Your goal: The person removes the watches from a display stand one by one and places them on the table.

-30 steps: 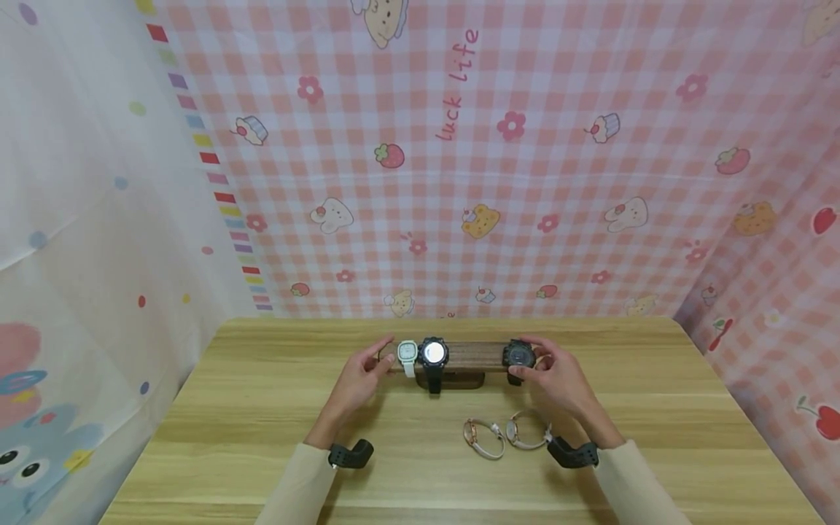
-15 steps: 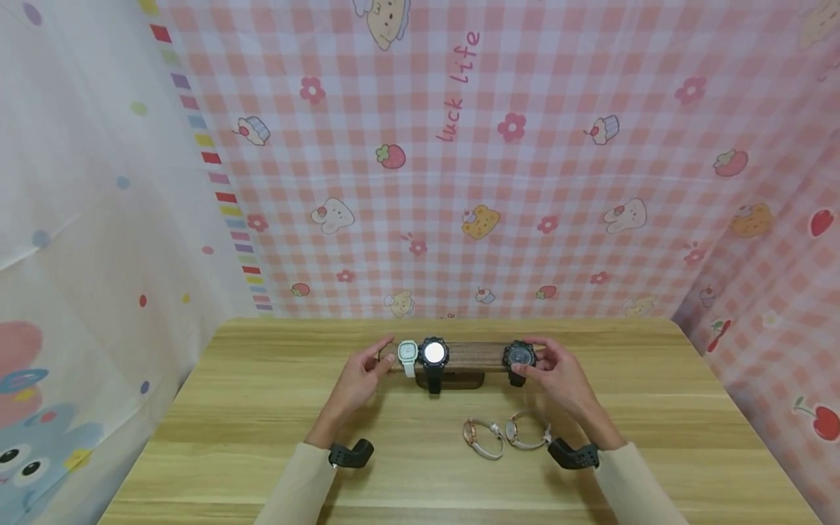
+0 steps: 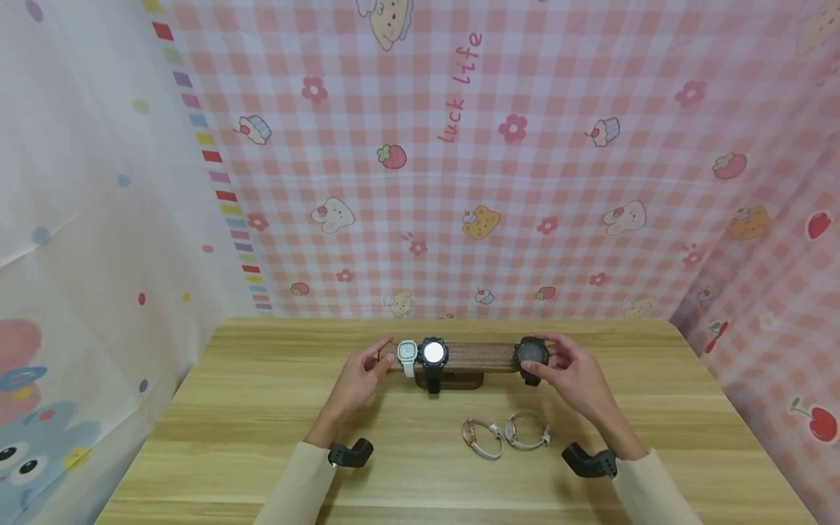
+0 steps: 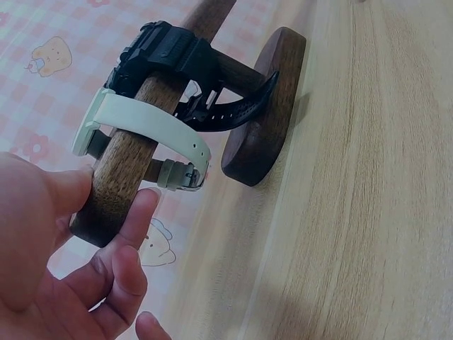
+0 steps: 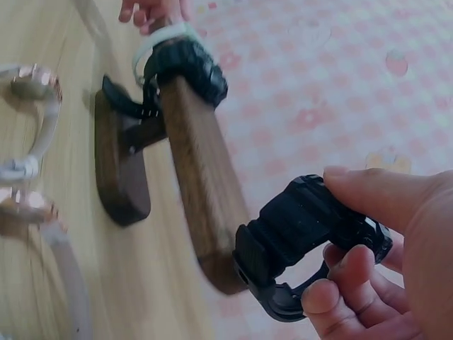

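From the head view, I see a person at a wooden counter (image 3: 262, 445) with both hands up at a dark wooden stand (image 3: 482, 356). The left hand (image 3: 359, 375) pinches one end of its bar; at the other end, the right hand (image 3: 577, 378) pinches a bulky black watch (image 3: 530, 351), thumb over the lower part of its face. A pale green watch (image 3: 407, 351) and a bright-faced black watch (image 3: 434, 353) sit on the bar near the left hand, and two slim watches (image 3: 469, 432) lie nearer the person. I'd keep the thumb off that glass and take the case by its rim, since the face looks like the part most easily marked.

The left wrist view shows thumb and forefinger pinching the bar's rounded end, the other fingers loosely curled. The wood looks stiff and smooth; with a single foot (image 4: 269, 113) beneath, I'd guess a push on one end could rock it, so this end seems a sound place to brace.

In the right wrist view, the right thumb presses the held watch from above while the fingers curl under its strap. It hangs right by the bar's end; whether they touch I can't tell. I'd judge it fairly light, hard in the case, the strap rubbery and springy, with ridges that should resist slipping.
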Tool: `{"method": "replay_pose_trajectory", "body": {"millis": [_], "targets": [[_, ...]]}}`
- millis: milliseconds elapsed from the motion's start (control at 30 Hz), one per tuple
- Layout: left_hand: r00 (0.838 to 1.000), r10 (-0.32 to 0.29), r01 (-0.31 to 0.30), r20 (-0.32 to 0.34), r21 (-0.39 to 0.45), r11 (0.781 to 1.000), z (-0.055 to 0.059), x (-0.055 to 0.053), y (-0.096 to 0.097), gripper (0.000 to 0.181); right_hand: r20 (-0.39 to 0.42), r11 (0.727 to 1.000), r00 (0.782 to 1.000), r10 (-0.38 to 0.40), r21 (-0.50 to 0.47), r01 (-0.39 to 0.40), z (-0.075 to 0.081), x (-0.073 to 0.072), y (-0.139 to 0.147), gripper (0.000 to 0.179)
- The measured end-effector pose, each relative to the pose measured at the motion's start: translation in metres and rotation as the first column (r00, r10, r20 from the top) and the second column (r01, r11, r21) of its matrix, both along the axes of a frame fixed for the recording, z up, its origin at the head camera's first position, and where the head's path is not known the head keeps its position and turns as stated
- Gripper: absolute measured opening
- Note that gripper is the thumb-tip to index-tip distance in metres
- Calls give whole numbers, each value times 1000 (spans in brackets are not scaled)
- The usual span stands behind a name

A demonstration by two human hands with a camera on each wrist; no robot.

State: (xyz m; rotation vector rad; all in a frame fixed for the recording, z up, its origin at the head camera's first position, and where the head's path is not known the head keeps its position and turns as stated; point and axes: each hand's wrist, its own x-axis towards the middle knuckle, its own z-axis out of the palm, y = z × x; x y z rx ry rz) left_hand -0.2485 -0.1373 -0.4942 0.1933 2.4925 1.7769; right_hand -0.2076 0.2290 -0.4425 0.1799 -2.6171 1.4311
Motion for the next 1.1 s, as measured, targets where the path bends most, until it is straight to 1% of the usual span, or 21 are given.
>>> {"method": "replay_pose_trajectory", "body": {"millis": [167, 333, 500, 600, 733, 867, 1100], "targets": [[1000, -2, 2, -13, -4, 1000, 0, -1, 0, 45, -28, 998, 997, 69, 11, -69, 10, 9, -13, 53], [1000, -7, 7, -27, -8, 1000, -1, 0, 0, 45, -34, 988, 988, 153, 16, -153, 17, 16, -30, 54], [1000, -4, 4, -11, 0, 1000, 0, 0, 0, 44, -47, 977, 976, 213, 38, -211, 21, 21, -48, 52], [1000, -3, 3, -8, 2, 1000, 0, 0, 0, 44, -36, 968, 968, 248, 40, -246, 22, 24, -60, 51], [1000, 0, 0, -3, 1, 1000, 0, 0, 0, 44, -11, 955, 956, 292, 47, -292, 19, 27, -73, 52], [1000, 3, -3, 0, -7, 1000, 1, 1, 0, 45, -8, 940, 942, 335, 66, -334, 13, 28, -85, 54], [1000, 11, -11, -4, -17, 1000, 1, 0, 0, 45, 46, 924, 927, 371, 84, -374, -2, 27, -103, 54]]}}
